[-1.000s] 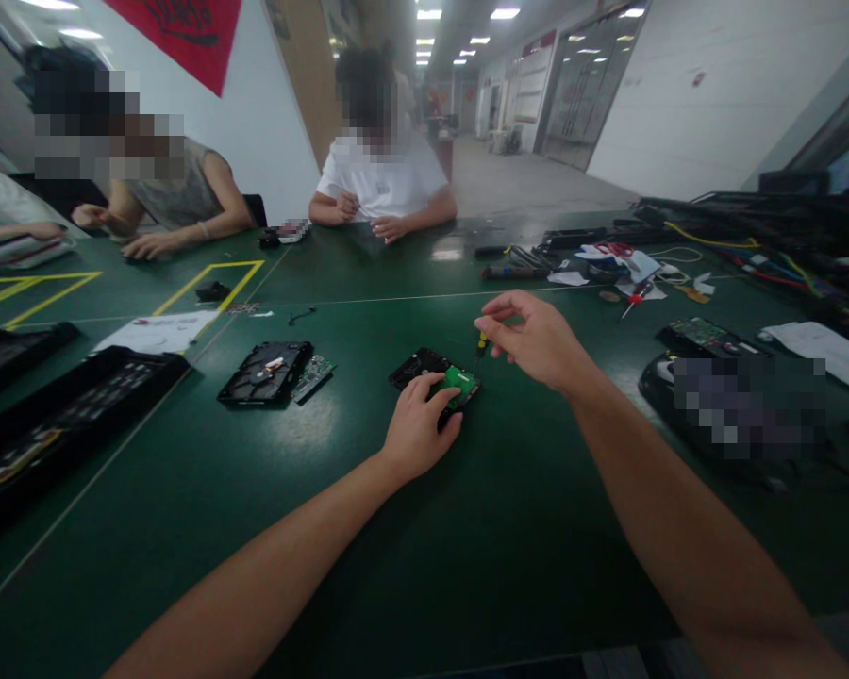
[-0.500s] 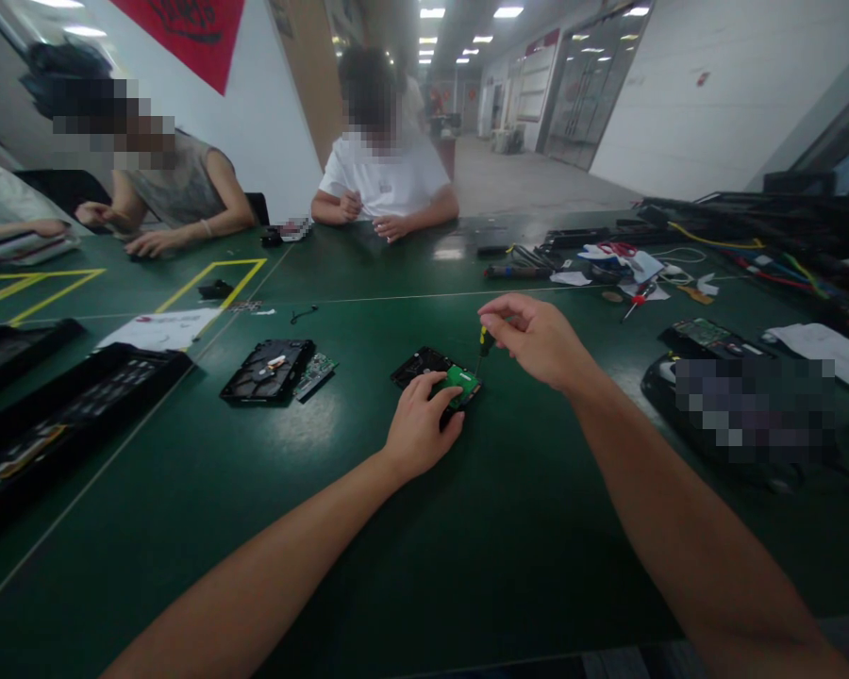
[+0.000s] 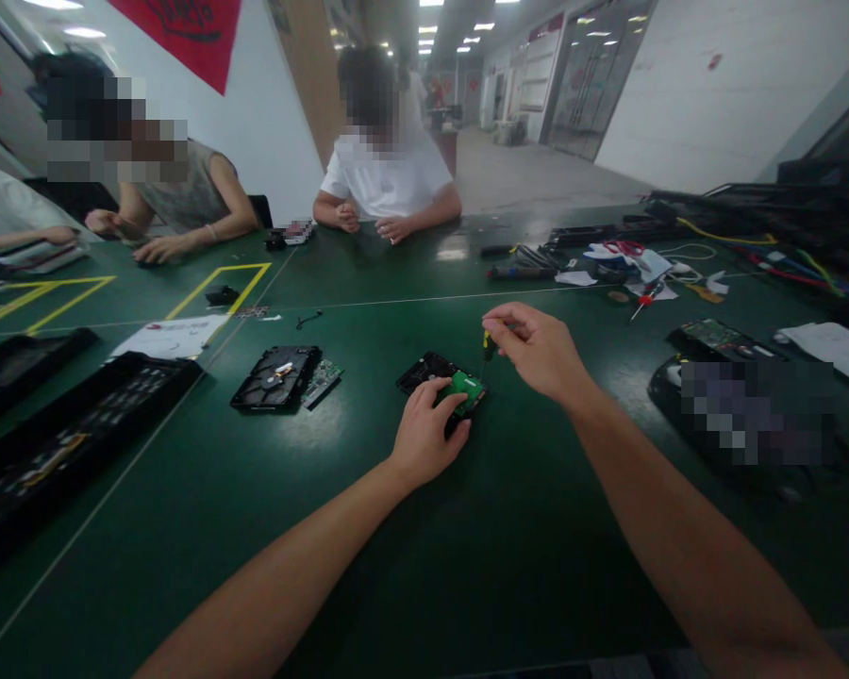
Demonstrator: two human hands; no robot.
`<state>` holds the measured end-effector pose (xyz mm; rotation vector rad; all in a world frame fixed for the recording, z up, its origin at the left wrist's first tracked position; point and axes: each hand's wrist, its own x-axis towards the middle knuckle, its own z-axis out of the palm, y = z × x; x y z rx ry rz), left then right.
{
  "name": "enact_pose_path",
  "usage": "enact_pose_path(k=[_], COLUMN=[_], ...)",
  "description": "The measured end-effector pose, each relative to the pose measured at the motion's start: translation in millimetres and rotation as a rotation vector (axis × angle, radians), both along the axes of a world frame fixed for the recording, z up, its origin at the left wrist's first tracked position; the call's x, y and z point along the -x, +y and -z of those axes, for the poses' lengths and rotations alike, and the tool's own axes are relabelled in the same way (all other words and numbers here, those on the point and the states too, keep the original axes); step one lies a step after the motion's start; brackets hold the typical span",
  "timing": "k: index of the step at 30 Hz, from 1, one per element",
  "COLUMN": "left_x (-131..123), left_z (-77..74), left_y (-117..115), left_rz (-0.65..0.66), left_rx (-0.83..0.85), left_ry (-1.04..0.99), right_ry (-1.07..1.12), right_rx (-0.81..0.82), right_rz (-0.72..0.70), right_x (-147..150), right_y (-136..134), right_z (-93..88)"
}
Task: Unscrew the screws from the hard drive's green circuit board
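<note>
A black hard drive (image 3: 430, 369) with a green circuit board (image 3: 465, 385) on it lies on the table in front of me. My left hand (image 3: 431, 429) grips the drive's near side, its fingers resting over the board and the casing. In my right hand (image 3: 534, 344) is a yellow-and-black screwdriver (image 3: 489, 345), pinched by the handle and held upright. Its thin shaft points down at the board's right end; whether the tip touches a screw is too small to tell. To the left lies a second hard drive (image 3: 277, 379), with a loose circuit board (image 3: 323, 383) beside it.
Long black trays (image 3: 77, 443) and a white paper (image 3: 174, 337) lie at left. Cables, tools and a red-handled screwdriver (image 3: 642, 302) are spread at the back right. A black device (image 3: 722, 339) stands at right. Other people sit across the green table (image 3: 368, 575).
The view has shifted slightly, so the table things sit a little further right. Both hands keep their hold on the hard drive and the screwdriver.
</note>
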<state>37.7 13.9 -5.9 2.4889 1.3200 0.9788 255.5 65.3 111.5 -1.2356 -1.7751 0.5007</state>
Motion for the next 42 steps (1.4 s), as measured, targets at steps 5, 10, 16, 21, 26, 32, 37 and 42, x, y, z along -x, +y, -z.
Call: enact_pose_path(k=[5,10,16,21,26,32,37,42], left_x=[-3,-6,-6,-10,-20,-26,-25,-24], left_z=[-0.2,0.9,-0.8,-4.9,-4.4,-1.3,-1.3,-2.9], left_y=[-2,-3,-4,4,21,24,25,26], left_rz=[-0.042,-0.043,-0.033,-0.028,-0.069,-0.114,-0.123,-0.111], left_rx=[-0.017,-0.02,0.005,0.029,0.048,0.047,0.056,0.071], left_ry=[0.019,0.061,0.055,0.046,0.036,-0.004,-0.018,-0.023], right_ry=[-0.09,-0.179,-0.175,-0.161,-0.215,-0.327,-0.339,-0.359], right_rx=[-0.162,-0.255,-0.237,-0.251,-0.211,-0.15,-0.092,-0.072], right_rz=[0.064,0.032,-0.045,0.035,0.097,0.113,0.048,0.02], right_x=[8,12,7,2,-1,-10,-6,4], right_y=[3,2,3,21,38,51,55,52], right_z=[4.7,12.0,22.7,16.8,4.1,-14.4,-23.6,-27.5])
